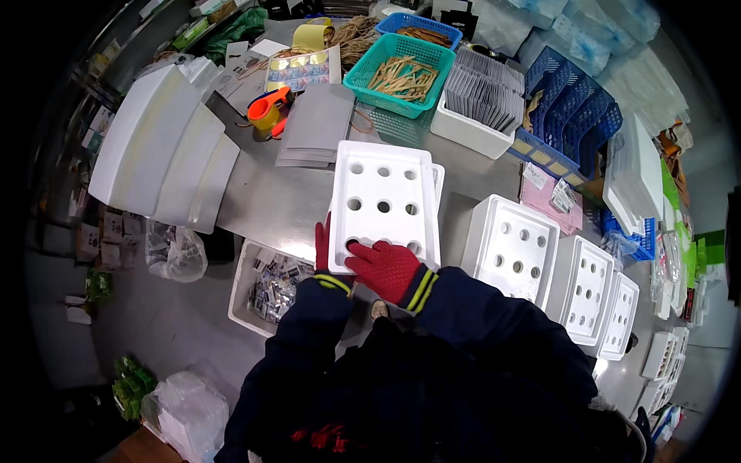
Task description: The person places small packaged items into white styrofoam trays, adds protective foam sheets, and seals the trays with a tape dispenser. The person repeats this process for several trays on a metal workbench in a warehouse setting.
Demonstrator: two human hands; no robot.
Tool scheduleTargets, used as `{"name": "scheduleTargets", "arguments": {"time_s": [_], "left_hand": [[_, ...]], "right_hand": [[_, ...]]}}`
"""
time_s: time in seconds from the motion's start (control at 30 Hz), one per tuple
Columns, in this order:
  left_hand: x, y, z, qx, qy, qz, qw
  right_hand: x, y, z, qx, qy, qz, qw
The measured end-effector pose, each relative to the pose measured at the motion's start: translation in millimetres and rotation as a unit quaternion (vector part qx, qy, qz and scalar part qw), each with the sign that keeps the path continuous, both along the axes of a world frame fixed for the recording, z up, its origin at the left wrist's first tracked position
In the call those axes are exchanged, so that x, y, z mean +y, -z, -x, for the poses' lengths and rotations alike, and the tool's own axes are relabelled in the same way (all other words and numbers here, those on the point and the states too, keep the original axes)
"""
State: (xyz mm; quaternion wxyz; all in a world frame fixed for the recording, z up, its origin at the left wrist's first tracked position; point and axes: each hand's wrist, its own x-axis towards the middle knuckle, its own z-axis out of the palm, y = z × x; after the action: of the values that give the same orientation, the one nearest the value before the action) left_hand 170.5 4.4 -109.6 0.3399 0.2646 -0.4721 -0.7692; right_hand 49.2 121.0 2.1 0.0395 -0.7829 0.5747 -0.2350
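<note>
A white foam panel (381, 182) with rows of round holes and a raised rim lies in front of me, on top of another white foam piece (439, 189) that shows along its right side. My left hand (323, 244), in a red glove, is against the panel's left edge near its close corner. Its thumb is hidden. My right hand (385, 269), also red-gloved, rests on the panel's near end with fingers stretched toward the near-left hole. Whether a fingertip goes into that hole is hard to see. No separate object shows in the right hand.
Similar holed foam boxes (513, 245) line the right side. Stacked white foam boxes (162, 147) stand left. Grey sheets (318, 123), an orange tape dispenser (266, 113), a teal basket (400, 73) of tan strips and a blue rack (567, 108) lie beyond. A bin (274, 287) of small packets sits below.
</note>
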Motion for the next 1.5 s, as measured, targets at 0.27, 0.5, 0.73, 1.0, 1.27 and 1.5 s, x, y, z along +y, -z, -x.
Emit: {"name": "scheduleTargets", "arguments": {"time_s": [0.27,0.5,0.73,1.0,1.27,1.5], "left_hand": [[-47,-16,-65,-0.194,-0.046,0.160,0.967],[-69,2,4,-0.348,0.060,0.473,0.807],[-59,-4,14,-0.508,0.063,0.500,0.699],[-45,-12,22,-0.556,0.037,0.480,0.678],[-13,-31,-10,-0.483,0.052,0.549,0.680],[-4,-27,-21,-0.490,0.032,0.555,0.672]], "right_hand": [[-25,46,-43,-0.068,0.053,-0.024,0.996],[-33,70,-30,-0.181,0.046,-0.079,0.979],[-59,42,89,-0.039,0.226,0.077,0.970],[-82,81,128,0.110,0.343,-0.130,0.924],[-82,82,130,0.160,0.350,-0.157,0.909],[-88,87,128,0.165,0.358,-0.116,0.912]]}}
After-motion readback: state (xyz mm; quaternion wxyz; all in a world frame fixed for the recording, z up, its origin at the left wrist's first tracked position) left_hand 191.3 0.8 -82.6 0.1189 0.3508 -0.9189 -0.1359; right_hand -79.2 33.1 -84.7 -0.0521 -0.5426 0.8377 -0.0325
